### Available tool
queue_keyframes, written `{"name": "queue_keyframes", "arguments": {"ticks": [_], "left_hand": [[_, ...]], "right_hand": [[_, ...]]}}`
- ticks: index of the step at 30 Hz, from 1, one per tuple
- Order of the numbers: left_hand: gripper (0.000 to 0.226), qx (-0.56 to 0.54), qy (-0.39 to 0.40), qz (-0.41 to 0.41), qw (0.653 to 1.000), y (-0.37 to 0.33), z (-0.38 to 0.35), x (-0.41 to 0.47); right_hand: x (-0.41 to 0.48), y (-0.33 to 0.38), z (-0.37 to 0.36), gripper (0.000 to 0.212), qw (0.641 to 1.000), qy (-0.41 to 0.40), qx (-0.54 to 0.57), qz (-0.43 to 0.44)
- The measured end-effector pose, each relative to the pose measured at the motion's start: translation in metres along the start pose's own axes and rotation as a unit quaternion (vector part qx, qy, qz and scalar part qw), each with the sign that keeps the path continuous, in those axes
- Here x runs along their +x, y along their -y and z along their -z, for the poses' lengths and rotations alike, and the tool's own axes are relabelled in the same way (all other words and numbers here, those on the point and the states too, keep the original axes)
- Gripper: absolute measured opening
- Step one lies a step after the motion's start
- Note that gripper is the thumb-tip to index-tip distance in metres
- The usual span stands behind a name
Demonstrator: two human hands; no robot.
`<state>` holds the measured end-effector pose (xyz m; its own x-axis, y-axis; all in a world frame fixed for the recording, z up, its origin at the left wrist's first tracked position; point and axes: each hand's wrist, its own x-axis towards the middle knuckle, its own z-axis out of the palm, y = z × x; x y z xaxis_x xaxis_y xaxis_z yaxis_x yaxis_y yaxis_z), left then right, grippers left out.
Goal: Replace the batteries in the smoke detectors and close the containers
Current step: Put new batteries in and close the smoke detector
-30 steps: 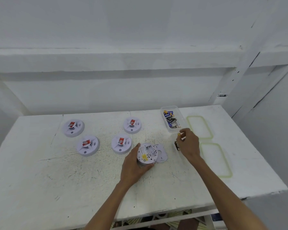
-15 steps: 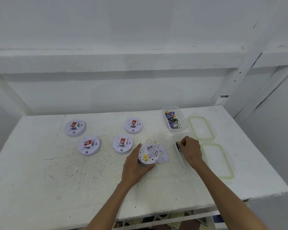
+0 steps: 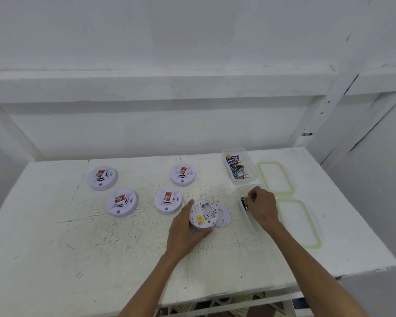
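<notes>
Head view. The counter [image 3: 55, 248] is a flat white-painted slab, its surface scuffed and flecked with dark scratches.

Four round white plastic smoke detectors sit face up on it, each with a red label on its dome: far left [image 3: 102, 178], near left [image 3: 122, 202], centre [image 3: 168, 200] and far centre [image 3: 183, 174].

A fifth, the open detector [image 3: 202, 213], lies back-side up, showing a recessed battery bay and a yellow sticker. The left hand [image 3: 183, 234] grips it, with the fingers curled round its near rim. Its flat cover plate [image 3: 223, 213], which has a round hole, lies touching its right side.

The far container [image 3: 238, 167] is a clear rectangular plastic tub holding a heap of cylindrical batteries, some of them blue. The near container [image 3: 249, 220], of the same clear plastic, stands just in front of it.

The right hand [image 3: 262, 208] is over the near container, its fingers curled and pinching a dark battery [image 3: 244, 202] at its end. Whether the battery rests on the container floor cannot be told.

Two clear lids with pale green rims lie flat to the right: far lid [image 3: 276, 178] and near lid [image 3: 300, 223].
</notes>
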<state>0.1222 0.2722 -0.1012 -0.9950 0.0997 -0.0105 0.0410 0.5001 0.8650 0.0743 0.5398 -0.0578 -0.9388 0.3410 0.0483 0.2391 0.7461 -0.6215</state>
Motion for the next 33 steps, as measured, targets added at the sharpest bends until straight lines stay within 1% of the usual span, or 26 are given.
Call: {"name": "queue_keyframes", "arguments": {"ticks": [7, 13, 15, 19, 24, 31, 33], "left_hand": [[0.106, -0.006, 0.001, -0.002, 1.000, -0.001, 0.000, 0.001], [0.107, -0.003, -0.006, 0.001, 1.000, 0.003, -0.003, 0.001], [0.107, -0.004, -0.008, 0.002, 1.000, 0.005, -0.004, 0.003], [0.107, -0.008, -0.012, 0.007, 1.000, 0.007, -0.006, 0.004], [0.102, -0.024, -0.021, 0.021, 0.999, 0.003, -0.007, 0.007], [0.108, -0.017, -0.017, 0.040, 0.999, -0.002, -0.005, 0.008], [0.108, -0.018, -0.015, 0.039, 0.999, -0.004, -0.004, 0.008]], "right_hand": [[0.016, 0.013, 0.003, 0.004, 0.998, -0.041, 0.032, 0.033], [0.043, 0.029, -0.002, 0.014, 0.995, -0.050, 0.010, 0.091], [0.058, 0.033, -0.007, 0.019, 0.995, -0.027, -0.008, 0.092], [0.090, 0.036, -0.016, 0.030, 0.991, 0.039, -0.085, 0.098], [0.121, 0.042, -0.028, 0.037, 0.967, 0.131, -0.168, 0.137], [0.135, 0.040, -0.037, 0.039, 0.951, 0.164, -0.215, 0.148], [0.136, 0.039, -0.038, 0.035, 0.951, 0.169, -0.214, 0.146]]}}
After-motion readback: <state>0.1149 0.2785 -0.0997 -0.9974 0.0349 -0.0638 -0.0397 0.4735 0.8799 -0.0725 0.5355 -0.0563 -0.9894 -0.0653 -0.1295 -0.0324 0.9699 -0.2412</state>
